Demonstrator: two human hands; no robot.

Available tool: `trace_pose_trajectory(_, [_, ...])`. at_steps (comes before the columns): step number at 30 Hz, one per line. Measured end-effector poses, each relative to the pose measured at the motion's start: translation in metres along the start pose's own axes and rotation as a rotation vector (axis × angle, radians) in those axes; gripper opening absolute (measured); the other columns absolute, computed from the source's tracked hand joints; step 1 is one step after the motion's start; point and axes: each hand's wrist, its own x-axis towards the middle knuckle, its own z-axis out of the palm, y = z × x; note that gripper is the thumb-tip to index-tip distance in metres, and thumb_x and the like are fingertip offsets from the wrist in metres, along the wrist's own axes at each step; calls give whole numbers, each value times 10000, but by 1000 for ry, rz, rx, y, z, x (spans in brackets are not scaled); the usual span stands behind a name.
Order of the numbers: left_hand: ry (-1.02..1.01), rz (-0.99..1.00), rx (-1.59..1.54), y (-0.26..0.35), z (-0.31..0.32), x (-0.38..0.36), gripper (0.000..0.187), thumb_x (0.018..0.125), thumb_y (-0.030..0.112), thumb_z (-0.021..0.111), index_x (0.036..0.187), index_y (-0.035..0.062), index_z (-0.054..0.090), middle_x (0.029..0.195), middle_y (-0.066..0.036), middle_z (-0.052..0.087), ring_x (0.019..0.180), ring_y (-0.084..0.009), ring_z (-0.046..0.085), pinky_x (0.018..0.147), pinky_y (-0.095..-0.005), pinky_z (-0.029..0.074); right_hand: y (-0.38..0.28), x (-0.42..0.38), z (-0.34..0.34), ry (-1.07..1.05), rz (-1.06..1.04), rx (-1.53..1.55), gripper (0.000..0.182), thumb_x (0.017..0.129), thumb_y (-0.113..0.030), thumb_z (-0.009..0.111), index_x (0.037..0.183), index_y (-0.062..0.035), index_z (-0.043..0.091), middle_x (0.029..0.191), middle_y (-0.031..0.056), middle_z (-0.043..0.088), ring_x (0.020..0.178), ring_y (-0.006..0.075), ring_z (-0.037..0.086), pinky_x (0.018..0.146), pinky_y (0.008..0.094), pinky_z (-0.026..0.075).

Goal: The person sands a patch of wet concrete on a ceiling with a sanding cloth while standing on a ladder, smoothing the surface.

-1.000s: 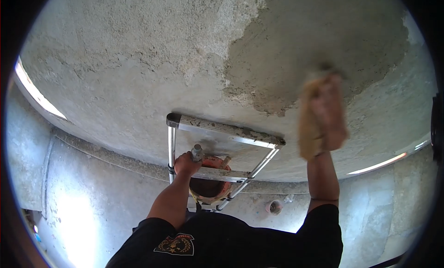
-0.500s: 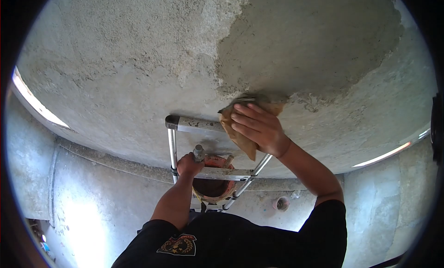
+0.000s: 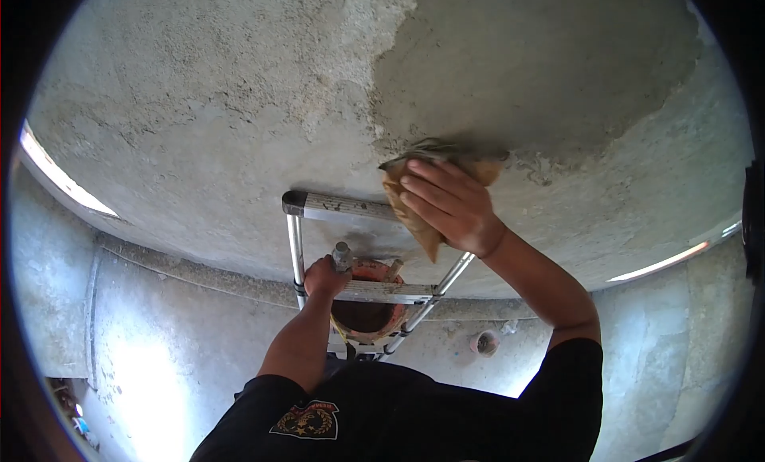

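Observation:
My right hand [image 3: 453, 205] presses a crumpled brown sheet [image 3: 416, 223], which looks like paper, flat against the grey plastered wall [image 3: 263, 143]. Its fingers lie over the sheet, just under the lower edge of a darker, damp-looking patch [image 3: 526, 71]. My left hand [image 3: 325, 277] is closed around a grey metal-looking cylinder [image 3: 342, 257] beside the left rail of the ladder [image 3: 351, 205]. How far the cylinder reaches down inside the fist is hidden.
Behind a ladder rung hangs or stands an orange bucket [image 3: 368, 317] with dark contents and a wooden-looking handle [image 3: 394, 271]. A small pail [image 3: 484, 344] stands on the floor far below. Bright slots cut the wall at left and right.
My right hand and the brown sheet have moved slightly up and to the right along the wall. My left hand keeps its hold, and the view has shifted a little.

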Motion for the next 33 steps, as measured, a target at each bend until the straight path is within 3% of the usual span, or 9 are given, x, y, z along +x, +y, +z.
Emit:
trace_pose_trajectory(6, [-24, -31, -20, 4, -3, -4, 537, 724, 482, 765, 1112, 114, 719, 1136, -150, 739, 1098, -334, 701, 961, -461, 557, 32, 13, -19, 275, 124, -136, 192, 948, -118, 619, 1076, -92, 760, 1190, 69, 739, 1246, 254, 655, 1000, 392, 528])
trace_pose_trajectory(11, [-24, -12, -1, 1, -4, -4, 526, 737, 480, 757, 1112, 113, 720, 1132, -154, 740, 1100, -335, 701, 958, -458, 560, 3, 7, -2, -34, -45, 44, 194, 845, -95, 688, 1024, -40, 737, 1188, 105, 712, 1192, 289, 667, 969, 411, 542])
trace_pose_trajectory(17, [-36, -48, -20, 7, -9, -10, 536, 735, 479, 752, 1120, 109, 710, 1118, -162, 740, 1089, -335, 704, 961, -462, 558, 26, 24, -45, 172, 125, -117, 197, 836, -112, 701, 1017, -42, 733, 1200, 101, 704, 1179, 282, 671, 944, 406, 542])
trace_pose_trajectory(21, [-31, -9, 4, 1, 0, 0, 548, 736, 491, 751, 1120, 102, 703, 1117, -167, 737, 1081, -341, 705, 956, -464, 559, 17, 19, -19, 26, -13, -95, 184, 807, -77, 724, 987, -45, 746, 1156, 107, 725, 1162, 263, 681, 914, 391, 554])
trace_pose_trajectory(24, [-13, 14, 16, -2, 1, 1, 555, 734, 496, 751, 1115, 95, 702, 1120, -168, 736, 1080, -338, 707, 949, -464, 562, 21, 22, -34, 184, -18, -66, 217, 803, -78, 714, 1017, -51, 737, 1173, 109, 716, 1173, 258, 675, 924, 390, 556])
trace_pose_trajectory(28, [-17, -12, 11, 2, 0, -1, 570, 734, 509, 754, 1117, 91, 701, 1117, -164, 738, 1074, -327, 710, 949, -461, 561, 26, 26, -42, 131, 101, -104, 216, 823, -79, 700, 1035, -67, 740, 1190, 104, 716, 1181, 252, 674, 949, 392, 554])
trace_pose_trajectory(30, [-21, -7, 14, 5, -4, -2, 568, 736, 512, 755, 1113, 90, 702, 1117, -165, 738, 1076, -329, 710, 951, -458, 561, 22, 13, -8, 90, 9, 32, 197, 831, -85, 695, 1018, -62, 751, 1175, 108, 727, 1173, 257, 682, 971, 401, 550])
trace_pose_trajectory(31, [-28, -11, 14, 4, -5, -3, 567, 739, 515, 756, 1109, 90, 703, 1117, -166, 738, 1077, -332, 709, 952, -455, 561, 14, 14, -11, -72, -27, 25, 195, 834, -98, 700, 1016, -55, 756, 1166, 110, 732, 1173, 261, 685, 987, 406, 544])
trace_pose_trajectory(33, [1, 16, 16, 0, -2, -4, 563, 737, 515, 758, 1104, 92, 707, 1119, -164, 739, 1081, -331, 708, 953, -453, 561, 7, 8, -13, 4, -18, 28, 215, 837, -102, 700, 1039, -53, 751, 1173, 113, 731, 1183, 264, 681, 992, 410, 541])
